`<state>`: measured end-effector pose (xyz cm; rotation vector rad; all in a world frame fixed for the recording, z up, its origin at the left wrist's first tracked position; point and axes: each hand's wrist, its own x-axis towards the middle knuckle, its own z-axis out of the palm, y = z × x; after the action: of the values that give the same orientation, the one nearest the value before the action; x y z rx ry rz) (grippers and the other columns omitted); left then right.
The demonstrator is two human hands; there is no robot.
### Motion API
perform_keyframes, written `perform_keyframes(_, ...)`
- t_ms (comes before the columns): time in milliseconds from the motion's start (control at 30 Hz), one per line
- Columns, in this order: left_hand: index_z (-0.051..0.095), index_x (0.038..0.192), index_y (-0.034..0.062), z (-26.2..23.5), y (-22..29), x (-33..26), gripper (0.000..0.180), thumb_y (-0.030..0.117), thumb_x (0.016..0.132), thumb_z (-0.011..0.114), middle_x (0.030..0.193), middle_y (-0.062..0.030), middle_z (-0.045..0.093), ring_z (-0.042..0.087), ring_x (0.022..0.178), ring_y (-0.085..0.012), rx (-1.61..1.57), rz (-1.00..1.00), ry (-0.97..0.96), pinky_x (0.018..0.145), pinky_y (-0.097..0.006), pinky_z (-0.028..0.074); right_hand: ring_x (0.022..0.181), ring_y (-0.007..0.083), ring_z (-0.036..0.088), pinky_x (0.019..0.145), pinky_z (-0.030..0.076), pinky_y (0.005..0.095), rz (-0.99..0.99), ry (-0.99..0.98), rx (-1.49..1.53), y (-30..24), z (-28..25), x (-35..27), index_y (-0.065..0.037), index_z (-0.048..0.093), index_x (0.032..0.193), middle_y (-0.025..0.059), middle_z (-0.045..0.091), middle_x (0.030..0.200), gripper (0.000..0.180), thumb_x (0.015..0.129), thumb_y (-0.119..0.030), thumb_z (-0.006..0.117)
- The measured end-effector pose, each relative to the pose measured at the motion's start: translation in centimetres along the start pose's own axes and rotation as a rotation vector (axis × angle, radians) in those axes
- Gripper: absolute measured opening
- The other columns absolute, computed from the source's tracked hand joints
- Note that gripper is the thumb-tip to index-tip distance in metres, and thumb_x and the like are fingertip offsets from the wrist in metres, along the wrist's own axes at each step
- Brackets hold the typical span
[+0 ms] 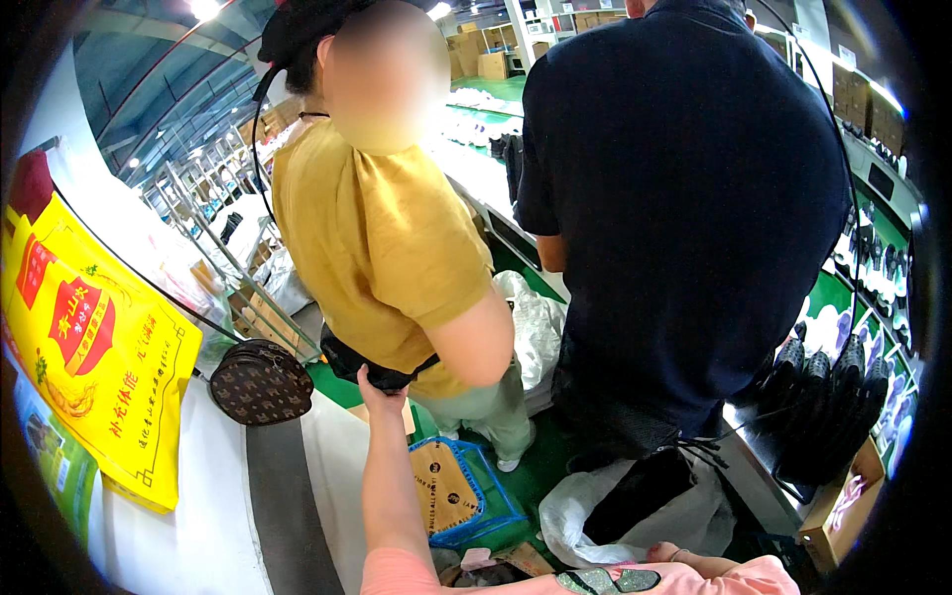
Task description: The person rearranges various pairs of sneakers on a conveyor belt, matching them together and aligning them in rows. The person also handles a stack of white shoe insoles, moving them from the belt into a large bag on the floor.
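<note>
My left hand reaches up and forward to a person in a yellow shirt who stands close in front of me. Its fingers close on the lower edge of the black waist bag at that person's hip. My right hand lies low at the bottom right, beside a white plastic bag with a black item in it. Only its knuckles show, so its grip is unclear. Both my arms end in pink sleeves.
A second person in a dark blue shirt stands to the right, back turned. A brown patterned round bag and a yellow printed sack are at left. A blue basket sits on the green floor. Black shoes line racks at right.
</note>
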<state>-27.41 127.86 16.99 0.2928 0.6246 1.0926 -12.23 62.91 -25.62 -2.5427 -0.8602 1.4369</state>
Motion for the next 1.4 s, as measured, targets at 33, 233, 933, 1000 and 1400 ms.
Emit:
perform_keyframes(33,0.043,0.110,0.0103,-0.3,0.3,0.1,0.046,0.039,0.074,0.048,0.114,-0.0065,0.046,0.047,0.100,-0.0272,-0.009,-0.002,-0.001,0.079,-0.046,0.042,0.084,0.0263,0.055,0.073,0.044,0.0364,0.004,0.006,-0.006,4.1,1.3,1.7,-0.008,0.062,0.073,0.0101,0.060,0.088,0.023,0.075,-0.024,0.044)
perform_keyframes(233,0.048,0.106,0.0151,-0.8,1.2,-0.4,0.045,0.044,0.072,0.050,0.108,-0.0022,0.051,0.048,0.099,-0.0226,-0.037,-0.016,-0.123,0.078,-0.038,0.042,0.079,0.0230,0.057,0.068,0.046,0.0342,-0.529,0.006,-0.936,11.5,2.0,2.1,-0.009,0.057,0.077,0.0064,0.059,0.076,0.015,0.071,-0.020,0.049)
perform_keyframes(933,0.052,0.091,0.0199,-0.7,1.2,0.2,0.028,0.040,0.072,0.049,0.093,0.0044,0.052,0.044,0.081,-0.0158,0.136,0.006,0.075,0.067,-0.033,0.033,0.083,0.0177,0.054,0.072,0.043,0.0278,-0.291,-0.194,0.321,-14.9,-12.7,-13.8,-0.006,0.059,0.088,0.0062,0.059,0.090,0.023,0.075,-0.023,0.050)
perform_keyframes(1000,0.052,0.093,0.0179,-1.0,-0.3,0.9,0.027,0.037,0.074,0.049,0.096,0.0024,0.052,0.046,0.087,-0.0166,0.089,0.066,0.025,0.068,-0.035,0.037,0.085,0.0141,0.052,0.077,0.041,0.0262,-0.524,-0.374,0.616,-23.9,-19.6,-15.7,-0.003,0.055,0.103,0.0063,0.057,0.097,0.034,0.084,-0.030,0.047)
perform_keyframes(1400,0.048,0.098,0.0170,-1.0,0.1,-0.9,0.036,0.040,0.071,0.054,0.102,0.0027,0.046,0.041,0.090,-0.0176,0.161,0.064,0.071,0.073,-0.033,0.036,0.102,0.0305,0.047,0.082,0.040,0.0380,-1.637,-0.745,1.440,-48.6,-39.4,-30.0,-0.019,0.012,0.132,0.0118,0.025,0.132,0.055,0.086,-0.047,0.023)
